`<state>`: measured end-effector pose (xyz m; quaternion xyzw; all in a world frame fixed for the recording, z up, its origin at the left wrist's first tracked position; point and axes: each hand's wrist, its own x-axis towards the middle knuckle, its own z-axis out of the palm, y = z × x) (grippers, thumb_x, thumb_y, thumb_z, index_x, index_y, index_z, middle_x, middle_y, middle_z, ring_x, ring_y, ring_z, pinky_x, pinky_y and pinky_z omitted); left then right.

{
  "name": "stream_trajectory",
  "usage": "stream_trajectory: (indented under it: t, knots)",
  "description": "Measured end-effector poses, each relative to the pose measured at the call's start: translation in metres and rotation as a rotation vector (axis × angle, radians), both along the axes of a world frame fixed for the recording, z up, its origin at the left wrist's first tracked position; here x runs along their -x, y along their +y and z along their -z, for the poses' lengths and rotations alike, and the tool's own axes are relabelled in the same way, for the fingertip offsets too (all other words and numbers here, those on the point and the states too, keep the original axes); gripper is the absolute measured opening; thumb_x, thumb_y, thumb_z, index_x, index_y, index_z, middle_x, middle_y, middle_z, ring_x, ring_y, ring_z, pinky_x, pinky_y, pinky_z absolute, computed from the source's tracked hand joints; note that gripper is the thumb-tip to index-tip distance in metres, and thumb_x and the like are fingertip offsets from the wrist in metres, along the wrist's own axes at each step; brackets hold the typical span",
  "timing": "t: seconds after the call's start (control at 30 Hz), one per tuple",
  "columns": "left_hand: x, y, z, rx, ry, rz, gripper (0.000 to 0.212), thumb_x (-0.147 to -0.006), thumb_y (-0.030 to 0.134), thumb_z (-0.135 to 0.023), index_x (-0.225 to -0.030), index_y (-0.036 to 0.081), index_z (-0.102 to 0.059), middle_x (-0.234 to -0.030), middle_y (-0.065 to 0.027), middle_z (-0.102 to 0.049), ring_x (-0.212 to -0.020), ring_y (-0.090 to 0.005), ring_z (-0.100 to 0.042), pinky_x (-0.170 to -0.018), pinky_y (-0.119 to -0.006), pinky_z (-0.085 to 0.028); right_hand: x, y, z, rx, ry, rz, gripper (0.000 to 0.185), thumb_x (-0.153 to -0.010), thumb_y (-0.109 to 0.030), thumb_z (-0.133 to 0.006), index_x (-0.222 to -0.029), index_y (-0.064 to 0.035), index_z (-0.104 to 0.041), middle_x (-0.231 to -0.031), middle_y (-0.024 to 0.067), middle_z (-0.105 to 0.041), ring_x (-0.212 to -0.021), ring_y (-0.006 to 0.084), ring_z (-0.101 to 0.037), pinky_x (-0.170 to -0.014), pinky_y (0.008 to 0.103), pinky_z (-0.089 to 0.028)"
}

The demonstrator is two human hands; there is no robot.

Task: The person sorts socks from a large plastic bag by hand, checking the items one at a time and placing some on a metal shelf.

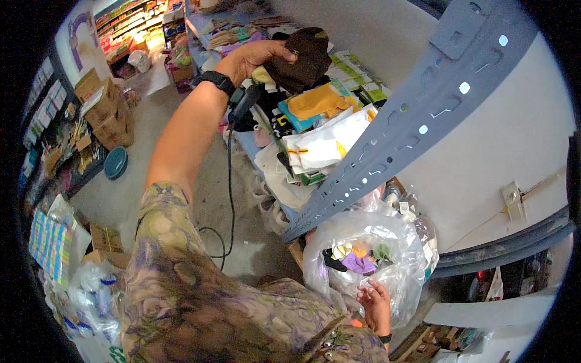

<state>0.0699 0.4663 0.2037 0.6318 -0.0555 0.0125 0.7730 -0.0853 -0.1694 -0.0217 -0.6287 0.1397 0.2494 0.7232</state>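
My left hand (258, 54) reaches over the shelf and grips a dark brown folded garment (302, 59) with a small yellow mark, perhaps socks. Below it lie stacked socks: a mustard-yellow pair (313, 102) on a blue card and white ones (327, 140) with yellow patches. A black strap (218, 80) circles my left wrist, and a black corded device (245, 104) hangs beside it. My right hand (374, 301) is before a large clear plastic bag (395, 272), fingers loosely bent and nothing visible in them. Purple socks (358, 263) and other coloured ones show inside the bag.
A perforated grey metal upright (376, 131) slants between the shelf and the wall. The black cable (231, 190) trails down to the floor. Cardboard boxes (109, 113), a teal basin (116, 162) and plastic-wrapped goods (91, 290) stand at left.
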Motion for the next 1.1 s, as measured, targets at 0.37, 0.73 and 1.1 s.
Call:
stream_trajectory:
  t: [0.37, 0.73, 1.1]
  knots:
    - [-0.075, 0.030, 0.026, -0.734, 0.198, -0.070, 0.026, -0.077, 0.018, -0.072, -0.101, 0.009, -0.074, -0.111, -0.0049, -0.070, -0.103, -0.0202, -0.060, -0.093, -0.033, -0.044, 0.034, -0.028, 0.007, 0.005, 0.080, 0.289, 0.023, -0.094, -0.006, -0.060, -0.116, 0.0012, -0.057, -0.096, 0.0191, -0.068, -0.075, 0.0229, -0.065, -0.068, 0.0375, -0.056]
    - [-0.073, 0.049, 0.039, -0.678, 0.185, -0.185, 0.016, -0.086, 0.018, -0.064, -0.099, 0.014, -0.072, -0.111, -0.0040, -0.069, -0.115, -0.0204, -0.058, -0.106, -0.033, -0.040, 0.028, -0.027, 0.017, 0.010, 0.093, 0.261, 0.024, -0.095, -0.005, -0.060, -0.118, 0.0020, -0.056, -0.096, 0.0196, -0.068, -0.076, 0.0245, -0.066, -0.068, 0.0383, -0.056]
    - [-0.080, 0.019, 0.023, -1.317, 0.199, -0.112, 0.034, -0.079, 0.029, -0.070, -0.101, 0.002, -0.074, -0.113, -0.0112, -0.070, -0.106, -0.0277, -0.063, -0.092, -0.038, -0.048, 0.024, -0.016, 0.013, 0.092, 0.088, 0.199, 0.023, -0.093, -0.002, -0.059, -0.115, 0.0021, -0.058, -0.094, 0.0182, -0.069, -0.074, 0.0230, -0.067, -0.068, 0.0339, -0.057]
